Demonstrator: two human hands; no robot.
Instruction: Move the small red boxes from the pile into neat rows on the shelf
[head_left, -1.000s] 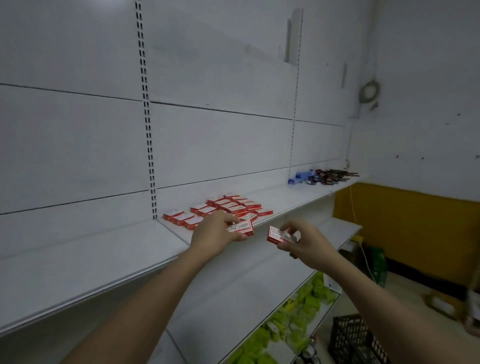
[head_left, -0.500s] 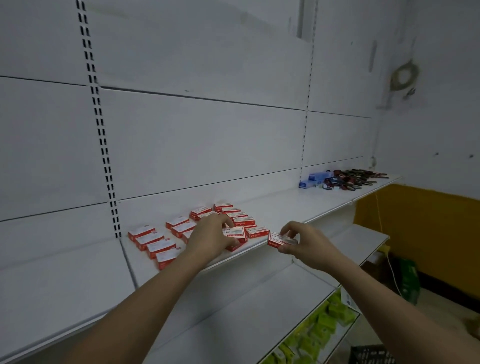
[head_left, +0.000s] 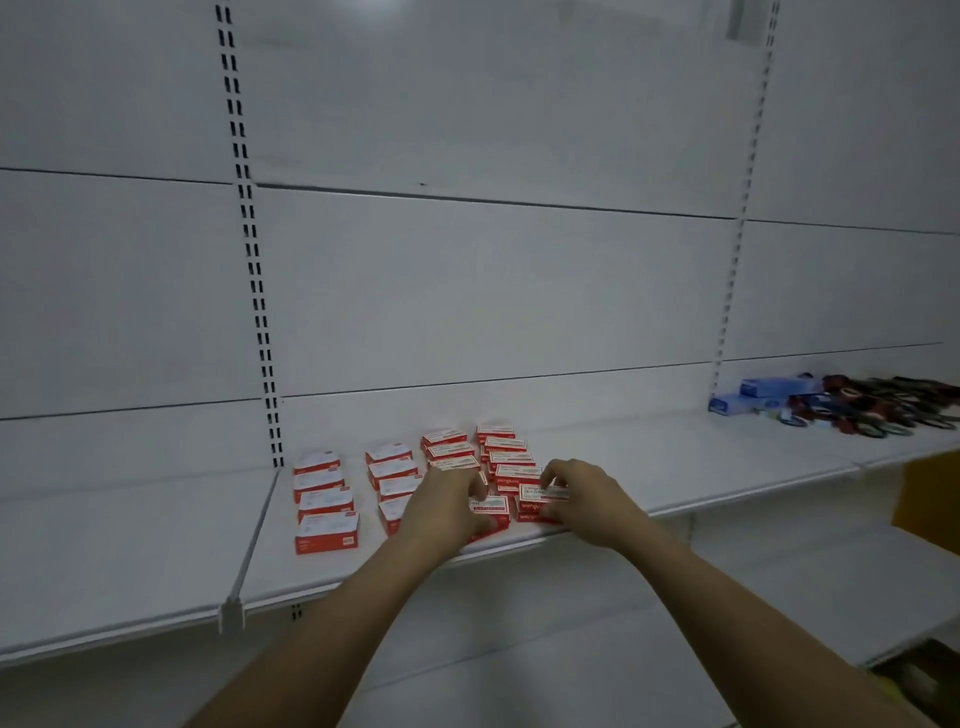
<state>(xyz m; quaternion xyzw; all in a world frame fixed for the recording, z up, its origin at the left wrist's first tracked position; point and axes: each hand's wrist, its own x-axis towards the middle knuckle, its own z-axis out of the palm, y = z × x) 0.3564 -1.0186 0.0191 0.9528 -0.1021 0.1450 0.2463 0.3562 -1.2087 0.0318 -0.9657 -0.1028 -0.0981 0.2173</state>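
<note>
Several small red boxes with white labels (head_left: 326, 501) lie in rows running front to back on the white shelf (head_left: 675, 462). My left hand (head_left: 441, 506) grips one red box (head_left: 491, 508) at the front of the third row, low over the shelf. My right hand (head_left: 587, 501) pinches another red box (head_left: 543, 492) and holds it on top of the front boxes of the fourth row. Both hands sit close together near the shelf's front edge. The boxes under my hands are partly hidden.
Blue boxes (head_left: 763, 392) and a heap of scissors with dark handles (head_left: 872, 408) lie at the shelf's far right. A slotted upright (head_left: 254, 270) runs down the back panel. A lower white shelf (head_left: 571, 649) juts out below my arms.
The view has swung left and closer to the shelf. Both hands moved forward, bringing their red boxes down onto the front ends of the two right rows.
</note>
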